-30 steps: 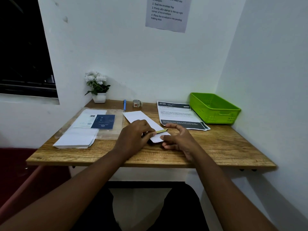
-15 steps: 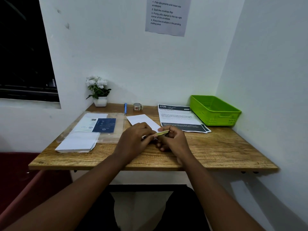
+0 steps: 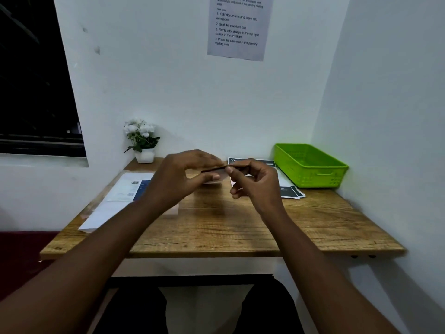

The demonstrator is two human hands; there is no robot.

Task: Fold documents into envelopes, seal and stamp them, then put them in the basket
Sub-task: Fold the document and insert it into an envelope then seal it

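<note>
While both hands are hovering above the wooden wall-mounted desk point(image 3: 240, 225), the person is holding a thin, dark, flat strip point(image 3: 215, 168) edge-on between them; it looks like a small sheet or backing for stamps, though blur makes that uncertain. The left hand point(image 3: 183, 179) is pinching its left end between thumb and fingertips, and the right hand point(image 3: 255, 184) is gripping its right end with curled fingers.

A white paper envelope point(image 3: 213, 180) is lying on the desk just beneath the hands, mostly hidden by them, so whether it is sealed cannot be told. Judging by this, the stamping step is in hand. The green plastic basket point(image 3: 310, 165) at the far right is showing nothing inside, so no envelope appears delivered yet. Printed documents with dark headers point(image 3: 289, 189) are waiting beside the basket, and a stack of white envelopes under a clear plastic sleeve point(image 3: 120, 196) is lying at the left, suggesting much of the task remains.
</note>
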